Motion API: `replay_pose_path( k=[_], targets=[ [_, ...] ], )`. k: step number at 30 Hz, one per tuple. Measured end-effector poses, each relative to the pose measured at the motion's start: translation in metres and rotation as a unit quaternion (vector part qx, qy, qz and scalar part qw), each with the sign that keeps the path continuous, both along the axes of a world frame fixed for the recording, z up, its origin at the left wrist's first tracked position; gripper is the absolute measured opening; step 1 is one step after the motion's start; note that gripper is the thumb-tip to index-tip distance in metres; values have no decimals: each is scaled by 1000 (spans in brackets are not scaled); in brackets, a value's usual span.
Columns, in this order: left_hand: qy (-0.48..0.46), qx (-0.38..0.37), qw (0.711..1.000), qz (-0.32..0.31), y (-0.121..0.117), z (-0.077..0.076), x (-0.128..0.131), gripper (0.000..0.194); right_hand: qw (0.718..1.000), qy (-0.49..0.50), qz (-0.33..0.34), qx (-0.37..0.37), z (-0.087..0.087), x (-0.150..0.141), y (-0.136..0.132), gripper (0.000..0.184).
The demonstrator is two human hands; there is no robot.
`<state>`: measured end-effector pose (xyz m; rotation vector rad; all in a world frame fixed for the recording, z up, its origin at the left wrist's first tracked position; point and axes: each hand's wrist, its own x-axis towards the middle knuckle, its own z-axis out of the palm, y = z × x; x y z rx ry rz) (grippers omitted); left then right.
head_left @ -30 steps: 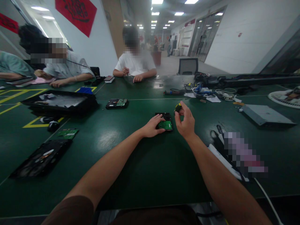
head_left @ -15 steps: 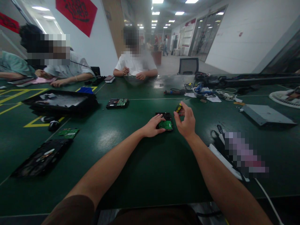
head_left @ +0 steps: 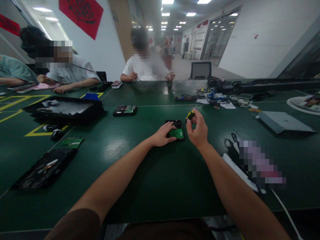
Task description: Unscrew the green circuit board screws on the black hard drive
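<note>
A hard drive (head_left: 176, 134) with a green circuit board and black casing lies flat on the table in front of me. My left hand (head_left: 163, 134) grips it from the left, fingers over its top and thumb along the near edge. Just right of the drive, my right hand (head_left: 198, 128) pinches a short screwdriver (head_left: 190, 115) by its black-and-yellow handle. The screwdriver is tilted and held apart from the drive; its tip cannot be made out.
Another hard drive (head_left: 125, 110) lies further off. To the left are a black tray (head_left: 65, 108), a loose circuit board (head_left: 73, 142) and a black casing (head_left: 45, 168). A metal box (head_left: 285, 122) and cables (head_left: 216, 96) lie right. Co-workers sit across the table (head_left: 150, 180).
My right hand has shifted slightly, turning the screwdriver's handle a little. My left hand stays on the hard drive. The person opposite has moved one hand outward to the right.
</note>
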<state>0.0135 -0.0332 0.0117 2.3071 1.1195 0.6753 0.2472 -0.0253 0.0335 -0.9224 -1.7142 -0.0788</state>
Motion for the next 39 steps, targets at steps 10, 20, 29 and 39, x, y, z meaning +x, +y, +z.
replay_pose_path(
  k=[10,20,29,39],
  targets=[
    [3,6,1000,-4,1,-1,0,66,1000,-20,-7,5,1,-1,-2,59],
    [1,13,1000,-6,2,-4,0,66,1000,-22,-8,4,2,-1,-3,58],
    [9,6,1000,-5,3,-4,-2,66,1000,-22,-10,6,1,-1,-2,59],
    [7,-7,1000,-4,2,-2,-2,66,1000,-18,-13,-5,2,-1,-3,57]
  ],
)
